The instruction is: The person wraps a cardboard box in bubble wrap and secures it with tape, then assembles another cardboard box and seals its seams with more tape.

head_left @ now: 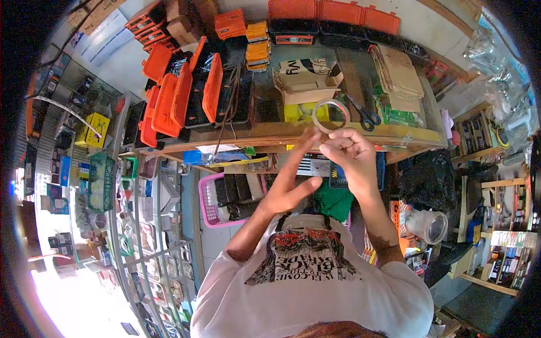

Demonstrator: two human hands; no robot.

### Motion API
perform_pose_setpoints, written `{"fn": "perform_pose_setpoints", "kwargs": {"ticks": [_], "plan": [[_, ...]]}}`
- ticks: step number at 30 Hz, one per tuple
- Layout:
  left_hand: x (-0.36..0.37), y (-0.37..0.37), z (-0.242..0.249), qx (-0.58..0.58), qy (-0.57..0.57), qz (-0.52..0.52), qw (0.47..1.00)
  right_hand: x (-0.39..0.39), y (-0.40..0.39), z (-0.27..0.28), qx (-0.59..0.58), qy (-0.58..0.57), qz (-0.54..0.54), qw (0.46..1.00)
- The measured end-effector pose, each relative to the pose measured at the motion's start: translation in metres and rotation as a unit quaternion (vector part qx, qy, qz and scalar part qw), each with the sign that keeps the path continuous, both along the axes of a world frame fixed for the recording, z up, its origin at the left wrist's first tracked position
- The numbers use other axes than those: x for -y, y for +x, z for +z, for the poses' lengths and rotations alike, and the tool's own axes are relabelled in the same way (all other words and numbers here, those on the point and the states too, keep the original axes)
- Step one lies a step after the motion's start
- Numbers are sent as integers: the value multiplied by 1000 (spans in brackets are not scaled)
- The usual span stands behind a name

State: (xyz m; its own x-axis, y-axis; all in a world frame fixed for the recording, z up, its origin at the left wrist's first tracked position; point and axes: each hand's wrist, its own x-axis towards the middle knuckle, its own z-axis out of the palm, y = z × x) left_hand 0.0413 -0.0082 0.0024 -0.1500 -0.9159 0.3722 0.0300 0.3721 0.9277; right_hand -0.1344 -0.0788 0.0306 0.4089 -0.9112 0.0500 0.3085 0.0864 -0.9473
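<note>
A roll of clear tape (316,116) shows as a pale ring at the front edge of the wooden counter. At its near rim, the thumb and curled fingers of my right hand (354,156) are closed in a pinch. My left hand (290,188) has its fingers stretched forward, tips close to the roll, and its thumb well apart. Just right of the roll lie dark-handled scissors (369,118). Behind it stands an opened cardboard box (307,84) with printed flaps, above a yellow item (298,112).
Orange-lidded cases (180,101) stand open at the left of the counter (270,134); flat brown cardboard pieces (397,73) lie at the right. Below are a pink basket (208,205) and a clear jar (435,226). A metal-framed rack (115,225) borders the left side.
</note>
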Motion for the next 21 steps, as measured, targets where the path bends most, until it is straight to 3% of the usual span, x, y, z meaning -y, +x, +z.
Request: {"fn": "perform_pose_setpoints", "kwargs": {"ticks": [3,4,7,9,12,14,19,20,21], "plan": [[7,7,11,213,-64,109,969,9,-4,3,-27,-43,-26,998],[9,2,18,237,-108,174,950,15,-5,5,-29,-61,-37,997],[27,18,15,204,-54,247,946,39,-15,21,-31,-127,-100,986],[36,21,16,218,-110,285,927,66,-29,32,-103,-234,-131,958],[49,18,10,198,-127,314,920,114,-47,26,-283,-277,-75,915],[68,17,5,176,-140,358,906,136,-43,18,-332,-351,-65,873],[109,33,13,227,-155,344,898,144,-29,26,-415,-420,-25,807],[111,35,16,243,-154,334,898,144,-25,23,-435,-462,-52,771],[113,33,18,194,-163,343,905,144,-23,22,-438,-482,-60,757]]}}
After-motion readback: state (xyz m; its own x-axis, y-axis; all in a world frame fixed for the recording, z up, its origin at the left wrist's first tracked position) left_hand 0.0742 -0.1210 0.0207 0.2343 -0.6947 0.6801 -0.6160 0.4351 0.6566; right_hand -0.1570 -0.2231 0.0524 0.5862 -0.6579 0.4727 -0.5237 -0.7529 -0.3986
